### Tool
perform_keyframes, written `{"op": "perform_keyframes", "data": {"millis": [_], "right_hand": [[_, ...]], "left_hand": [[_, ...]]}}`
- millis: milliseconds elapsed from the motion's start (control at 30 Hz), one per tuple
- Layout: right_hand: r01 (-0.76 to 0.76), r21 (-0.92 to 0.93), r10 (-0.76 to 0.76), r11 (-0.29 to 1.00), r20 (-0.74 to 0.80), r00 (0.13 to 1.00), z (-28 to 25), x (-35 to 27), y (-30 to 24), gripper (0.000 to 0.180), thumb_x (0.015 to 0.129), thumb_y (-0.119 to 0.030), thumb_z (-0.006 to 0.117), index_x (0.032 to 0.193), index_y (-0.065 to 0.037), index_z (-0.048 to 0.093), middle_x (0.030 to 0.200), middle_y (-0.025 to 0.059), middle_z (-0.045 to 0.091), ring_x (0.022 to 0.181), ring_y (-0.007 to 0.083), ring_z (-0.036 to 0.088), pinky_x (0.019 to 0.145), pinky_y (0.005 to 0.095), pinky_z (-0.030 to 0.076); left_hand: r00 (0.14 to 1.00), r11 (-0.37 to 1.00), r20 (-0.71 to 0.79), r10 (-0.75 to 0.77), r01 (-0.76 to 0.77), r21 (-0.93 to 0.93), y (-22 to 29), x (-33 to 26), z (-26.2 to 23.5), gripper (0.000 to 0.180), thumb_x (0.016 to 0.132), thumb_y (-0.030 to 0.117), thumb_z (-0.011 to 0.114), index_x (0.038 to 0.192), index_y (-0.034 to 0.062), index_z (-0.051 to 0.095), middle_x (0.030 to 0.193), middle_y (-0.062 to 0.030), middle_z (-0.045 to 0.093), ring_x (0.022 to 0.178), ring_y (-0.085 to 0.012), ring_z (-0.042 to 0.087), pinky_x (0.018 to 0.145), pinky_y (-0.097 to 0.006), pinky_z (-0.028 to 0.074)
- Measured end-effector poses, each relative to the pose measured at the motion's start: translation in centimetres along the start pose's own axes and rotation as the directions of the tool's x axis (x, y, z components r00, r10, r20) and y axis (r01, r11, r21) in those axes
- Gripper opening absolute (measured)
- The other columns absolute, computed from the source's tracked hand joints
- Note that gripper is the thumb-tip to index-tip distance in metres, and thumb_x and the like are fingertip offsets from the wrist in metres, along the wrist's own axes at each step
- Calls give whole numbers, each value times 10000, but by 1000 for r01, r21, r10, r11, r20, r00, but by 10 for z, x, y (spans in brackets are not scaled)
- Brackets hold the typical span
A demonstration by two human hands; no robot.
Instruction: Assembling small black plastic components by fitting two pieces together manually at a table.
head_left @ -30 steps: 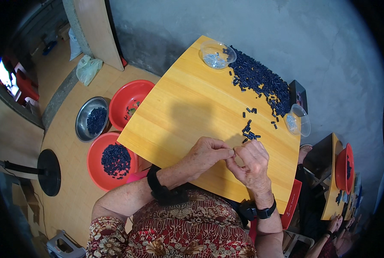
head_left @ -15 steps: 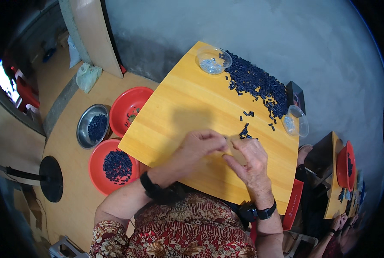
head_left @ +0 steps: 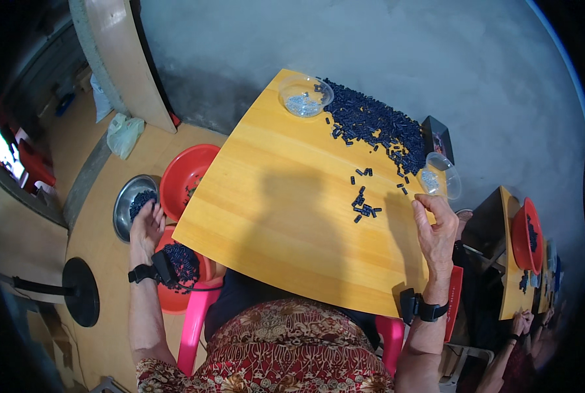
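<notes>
My left hand [head_left: 147, 226] reaches past the table's left side, at the edge of a steel bowl [head_left: 118, 219] of small dark pieces. Its fingers are stretched out and apart, with nothing visible in them. Over the table's right side, my right hand [head_left: 440, 226] has thumb and forefinger drawn together; whatever is between them is too small to make out. Just beyond it stands a clear plastic tub [head_left: 454, 187] with small shiny bits. A small group of short dark cylindrical pieces [head_left: 364, 209] lies on the tabletop to its left.
A large heap of dark pieces [head_left: 371, 121] covers the far side of the yellow table [head_left: 240, 196], between another clear tub [head_left: 305, 98] and a black tray [head_left: 439, 141]. Two red basins, an upper one [head_left: 186, 167] and a lower one [head_left: 204, 270], stand at left. Another person's hands [head_left: 521, 322] show at lower right.
My hands, together over the table before, have parted. The left has swung down-left to the steel bowl; the right has moved right and farther out towards the clear tub.
</notes>
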State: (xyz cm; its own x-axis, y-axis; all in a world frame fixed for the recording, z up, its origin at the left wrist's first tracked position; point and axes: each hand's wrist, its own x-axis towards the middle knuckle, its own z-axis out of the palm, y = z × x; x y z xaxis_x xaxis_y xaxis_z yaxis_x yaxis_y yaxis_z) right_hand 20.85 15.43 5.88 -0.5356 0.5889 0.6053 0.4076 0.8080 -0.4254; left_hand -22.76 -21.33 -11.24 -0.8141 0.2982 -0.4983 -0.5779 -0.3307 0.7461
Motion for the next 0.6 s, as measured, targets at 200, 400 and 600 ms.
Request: {"op": "perform_keyframes", "data": {"millis": [200, 400, 600], "right_hand": [[-18, -76, 23, 997, 65, 998, -2, 2, 20, 117, 840, -59, 674, 913, 31, 666, 863, 172, 668, 820, 321, 656, 742, 363, 500], [-112, -92, 120, 990, 93, 988, 0, 1, 36, 132, 853, -69, 660, 923, 42, 669, 866, 175, 675, 808, 288, 669, 749, 342, 509], [-331, 36, 325, 943, 116, 939, 13, 13, 61, 270, 926, -175, 605, 1086, 36, 657, 1041, 184, 684, 918, 287, 664, 815, 344, 506]], "left_hand": [[983, 993, -181, -37, 57, 105, -57, 54, -149, 259, 895, 285, 622, 1110, 141, 604, 1030, 7, 655, 968, -136, 600, 803, -307, 463], [985, 974, -169, 17, 21, 224, -76, 25, -193, 342, 893, 322, 584, 1166, 116, 586, 1078, -44, 658, 1002, -176, 601, 867, -354, 433], [986, 962, -154, 60, -16, 273, -70, 13, -172, 362, 885, 339, 598, 1158, 102, 609, 1064, -51, 664, 1010, -184, 599, 893, -360, 417]]}}
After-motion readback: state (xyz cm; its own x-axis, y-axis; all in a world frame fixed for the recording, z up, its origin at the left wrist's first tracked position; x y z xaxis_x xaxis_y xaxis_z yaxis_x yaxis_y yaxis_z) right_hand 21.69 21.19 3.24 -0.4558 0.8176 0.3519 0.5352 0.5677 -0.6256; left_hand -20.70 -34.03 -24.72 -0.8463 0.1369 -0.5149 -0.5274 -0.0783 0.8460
